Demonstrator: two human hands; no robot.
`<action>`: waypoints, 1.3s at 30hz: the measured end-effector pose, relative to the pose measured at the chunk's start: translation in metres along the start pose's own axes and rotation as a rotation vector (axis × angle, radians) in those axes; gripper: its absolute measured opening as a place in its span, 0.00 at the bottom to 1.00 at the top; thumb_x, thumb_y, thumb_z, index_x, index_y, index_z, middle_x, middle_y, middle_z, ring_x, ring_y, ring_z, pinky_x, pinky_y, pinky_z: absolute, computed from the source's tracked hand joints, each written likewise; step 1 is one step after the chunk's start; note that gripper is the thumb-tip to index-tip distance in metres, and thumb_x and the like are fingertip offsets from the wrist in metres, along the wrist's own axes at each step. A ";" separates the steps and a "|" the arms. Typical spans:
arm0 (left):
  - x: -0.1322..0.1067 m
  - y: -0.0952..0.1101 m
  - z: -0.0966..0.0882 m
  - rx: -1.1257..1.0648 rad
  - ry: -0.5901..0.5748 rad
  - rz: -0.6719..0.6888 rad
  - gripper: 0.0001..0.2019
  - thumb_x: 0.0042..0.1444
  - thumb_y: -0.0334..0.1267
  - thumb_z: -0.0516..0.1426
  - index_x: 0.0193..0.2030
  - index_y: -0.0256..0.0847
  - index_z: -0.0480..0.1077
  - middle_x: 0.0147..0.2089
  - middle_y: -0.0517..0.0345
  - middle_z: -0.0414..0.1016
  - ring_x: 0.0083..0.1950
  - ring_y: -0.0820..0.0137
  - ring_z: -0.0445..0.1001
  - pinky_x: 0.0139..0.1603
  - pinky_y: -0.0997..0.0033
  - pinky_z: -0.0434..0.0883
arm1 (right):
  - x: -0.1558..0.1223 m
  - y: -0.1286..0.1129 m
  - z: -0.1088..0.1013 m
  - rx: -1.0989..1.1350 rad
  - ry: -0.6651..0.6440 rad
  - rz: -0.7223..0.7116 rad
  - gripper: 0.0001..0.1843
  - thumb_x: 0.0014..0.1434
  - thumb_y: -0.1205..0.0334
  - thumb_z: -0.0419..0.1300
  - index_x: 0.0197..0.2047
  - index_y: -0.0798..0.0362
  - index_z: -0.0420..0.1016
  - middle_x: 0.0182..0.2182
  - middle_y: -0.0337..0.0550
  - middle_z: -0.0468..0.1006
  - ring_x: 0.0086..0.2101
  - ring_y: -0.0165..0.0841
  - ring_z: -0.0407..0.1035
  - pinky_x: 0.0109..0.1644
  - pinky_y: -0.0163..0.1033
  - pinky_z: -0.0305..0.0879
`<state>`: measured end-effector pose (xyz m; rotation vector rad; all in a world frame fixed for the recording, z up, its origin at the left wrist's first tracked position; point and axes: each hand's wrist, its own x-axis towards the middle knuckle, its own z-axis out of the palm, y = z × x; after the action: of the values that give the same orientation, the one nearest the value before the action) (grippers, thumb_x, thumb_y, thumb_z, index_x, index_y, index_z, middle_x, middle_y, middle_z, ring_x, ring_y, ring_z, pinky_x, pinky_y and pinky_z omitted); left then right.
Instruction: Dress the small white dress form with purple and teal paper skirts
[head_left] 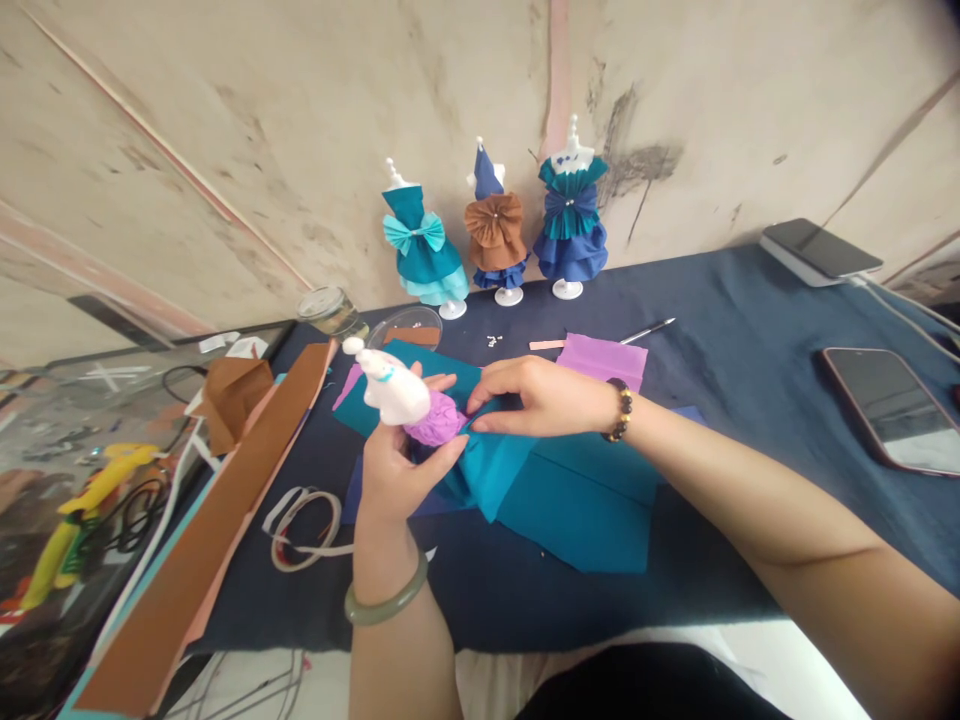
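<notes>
My left hand (401, 470) is closed around a small white dress form (394, 385), which lies tilted with its neck toward the upper left. Bunched purple crepe paper (439, 418) wraps the form's lower part. My right hand (529, 395) pinches a gathered edge of teal crepe paper (495, 465) against the purple part. The teal paper hangs below my fingers toward the table. More teal sheets (592, 500) lie flat under my right wrist. The form's base is hidden by the paper and my hands.
Three dressed mini forms (424, 240) stand along the wall. Brown paper strips (225, 520), a tape roll (304, 530) and a yellow glue gun (90, 510) are at left. Purple paper (604, 360), a pen (649, 331) and small white beads (493, 341) lie behind; a phone (896, 410) is at right.
</notes>
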<state>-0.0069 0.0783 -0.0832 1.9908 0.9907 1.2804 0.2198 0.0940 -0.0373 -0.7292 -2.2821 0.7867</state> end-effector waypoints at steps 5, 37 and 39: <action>0.001 -0.001 -0.001 0.023 0.008 0.007 0.27 0.50 0.38 0.66 0.59 0.43 0.70 0.61 0.48 0.73 0.66 0.53 0.67 0.69 0.46 0.61 | 0.000 -0.003 -0.001 0.066 -0.020 -0.060 0.05 0.61 0.66 0.63 0.39 0.57 0.79 0.37 0.44 0.80 0.37 0.29 0.71 0.44 0.35 0.68; -0.002 -0.003 0.002 -0.013 0.052 -0.070 0.31 0.47 0.37 0.67 0.60 0.42 0.67 0.60 0.47 0.73 0.63 0.54 0.71 0.65 0.51 0.68 | 0.001 -0.005 0.001 0.113 0.039 -0.033 0.06 0.59 0.65 0.65 0.40 0.57 0.77 0.40 0.44 0.79 0.40 0.30 0.73 0.48 0.37 0.68; -0.001 -0.002 0.003 -0.023 0.054 -0.057 0.32 0.48 0.36 0.67 0.61 0.42 0.66 0.62 0.45 0.72 0.64 0.54 0.70 0.63 0.51 0.69 | 0.001 -0.005 -0.003 0.117 0.037 0.011 0.07 0.61 0.62 0.63 0.39 0.58 0.77 0.37 0.44 0.80 0.37 0.30 0.72 0.44 0.36 0.68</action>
<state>-0.0046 0.0780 -0.0863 1.9067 1.0462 1.3153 0.2198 0.0917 -0.0316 -0.6977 -2.1808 0.8965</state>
